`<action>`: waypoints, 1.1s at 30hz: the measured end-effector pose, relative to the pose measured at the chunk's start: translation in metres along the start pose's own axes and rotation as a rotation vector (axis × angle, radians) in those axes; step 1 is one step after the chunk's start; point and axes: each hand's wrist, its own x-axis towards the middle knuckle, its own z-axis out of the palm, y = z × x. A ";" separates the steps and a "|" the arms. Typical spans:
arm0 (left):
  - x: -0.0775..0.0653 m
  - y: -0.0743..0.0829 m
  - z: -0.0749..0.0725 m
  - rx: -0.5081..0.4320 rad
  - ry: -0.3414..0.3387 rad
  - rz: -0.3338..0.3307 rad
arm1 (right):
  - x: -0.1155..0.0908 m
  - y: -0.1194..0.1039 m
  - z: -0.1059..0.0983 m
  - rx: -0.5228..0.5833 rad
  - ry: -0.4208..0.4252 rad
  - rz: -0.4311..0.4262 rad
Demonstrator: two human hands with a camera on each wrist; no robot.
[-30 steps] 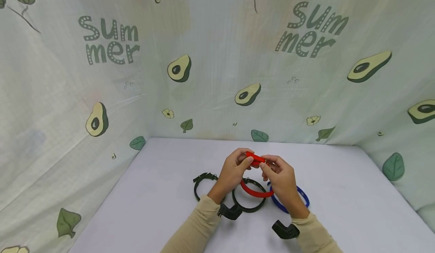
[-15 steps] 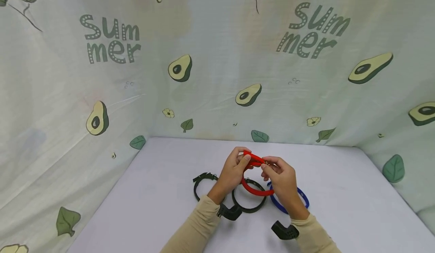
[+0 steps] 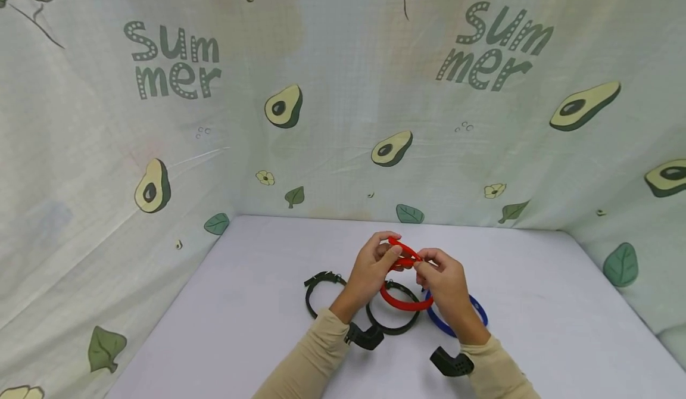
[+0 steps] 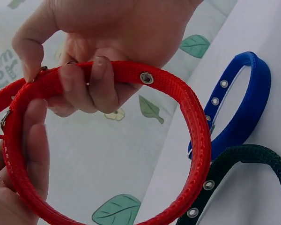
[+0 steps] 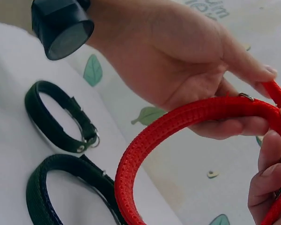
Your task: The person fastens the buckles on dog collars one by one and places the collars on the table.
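Observation:
A red buckled collar with metal eyelets (image 3: 404, 306) is held up by both hands above the table. My left hand (image 3: 370, 271) pinches the doubled strap near the far side of the loop. Facing it, my right hand (image 3: 446, 279) pinches the strap by the buckle end. In the left wrist view, the red collar (image 4: 200, 136) forms a round loop, with the right hand (image 4: 117, 33) gripping its upper part. The right wrist view has the left hand (image 5: 173, 61) holding the red collar (image 5: 131, 173); the buckle is partly hidden by fingers.
Below the hands lie a dark green collar (image 3: 309, 298) at left, another dark green collar (image 3: 396, 331) in the middle and a blue collar (image 3: 480, 311) at right. They rest on a white table (image 3: 225, 327). A patterned cloth (image 3: 332, 167) hangs behind.
The strap parts between the fingers have shifted slightly, with the upper strap now slanting above the lower one. Both hands remain in nearly the same place; the collars on the table have not moved.

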 end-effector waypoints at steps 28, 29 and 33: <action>-0.009 -0.001 0.018 0.206 0.097 0.150 | 0.004 0.007 -0.003 0.523 -0.099 0.055; -0.009 -0.001 0.018 0.210 0.099 0.151 | 0.004 0.007 -0.003 0.523 -0.099 0.052; -0.009 -0.002 0.018 0.216 0.101 0.153 | 0.005 0.007 -0.003 0.527 -0.094 0.052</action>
